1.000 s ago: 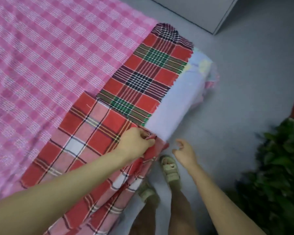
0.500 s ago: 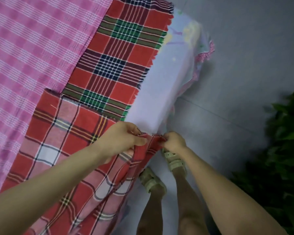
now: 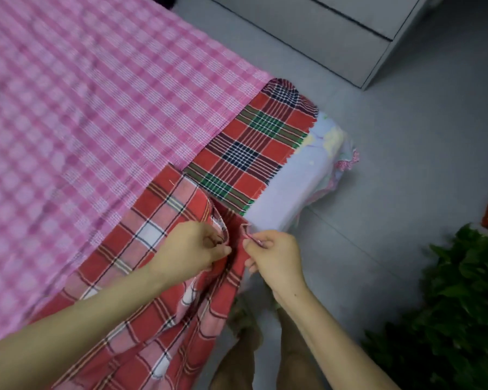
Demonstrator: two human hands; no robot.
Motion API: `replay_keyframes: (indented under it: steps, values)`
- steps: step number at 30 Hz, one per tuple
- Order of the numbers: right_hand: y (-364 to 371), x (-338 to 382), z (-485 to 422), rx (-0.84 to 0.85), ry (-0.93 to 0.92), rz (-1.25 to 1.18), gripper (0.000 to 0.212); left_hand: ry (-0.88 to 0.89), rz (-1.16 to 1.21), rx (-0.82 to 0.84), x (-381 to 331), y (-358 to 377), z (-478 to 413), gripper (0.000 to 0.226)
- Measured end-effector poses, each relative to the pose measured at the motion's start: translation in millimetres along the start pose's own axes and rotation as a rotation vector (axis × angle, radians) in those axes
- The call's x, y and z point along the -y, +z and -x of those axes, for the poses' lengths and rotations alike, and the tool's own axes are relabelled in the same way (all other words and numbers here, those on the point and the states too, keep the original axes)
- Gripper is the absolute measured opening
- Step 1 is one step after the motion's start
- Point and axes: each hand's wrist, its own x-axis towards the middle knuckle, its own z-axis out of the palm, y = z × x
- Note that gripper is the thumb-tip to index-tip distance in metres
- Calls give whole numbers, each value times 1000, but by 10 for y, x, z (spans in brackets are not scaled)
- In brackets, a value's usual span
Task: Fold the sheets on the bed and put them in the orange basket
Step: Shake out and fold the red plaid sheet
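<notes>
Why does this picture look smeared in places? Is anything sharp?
Head view: motion blur softens the pink checked sheet and the plant; the left hand and right hand pinching the red plaid sheet look sharpest; light is soft and even, no glare.

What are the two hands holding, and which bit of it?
The left hand and the right hand both pinch the red-and-white checked sheet at its edge, close together, at the side of the bed.

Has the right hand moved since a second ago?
Yes. The right hand came in from over the floor to the mattress edge and now pinches the red-and-white plaid sheet.
</notes>
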Motion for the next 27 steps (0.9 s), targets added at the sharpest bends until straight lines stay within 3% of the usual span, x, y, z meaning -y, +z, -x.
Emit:
replay_keyframes:
  steps: [4, 12, 15, 18, 20, 23, 27]
  values:
    - [371, 636, 426, 116, -61, -70, 15, 2, -39, -245, 122, -476, 568, 23]
    - [1079, 1391, 1114, 317, -242, 56, 29, -62, 132, -513, 422, -1130, 1367, 17]
    - [1242, 1576, 1350, 359, -277, 104, 30, -45, 166, -570, 469, -1268, 1622, 21]
    - [1407, 1772, 1517, 361, -333, 176, 20, -34, 222, -573, 495, -1421, 1879, 46]
    - [1487, 1920, 1585, 363, -368, 211, 14, -18, 320, -534, 487, -1549, 2026, 42]
    - [1645, 2155, 1804, 387, -357, 211, 17, -18, 197, -552, 511, -1671, 2330, 53]
    - [1843, 2313, 2077, 417, -386, 212, 13, -25, 109, -890, 545, -1664, 2480, 29]
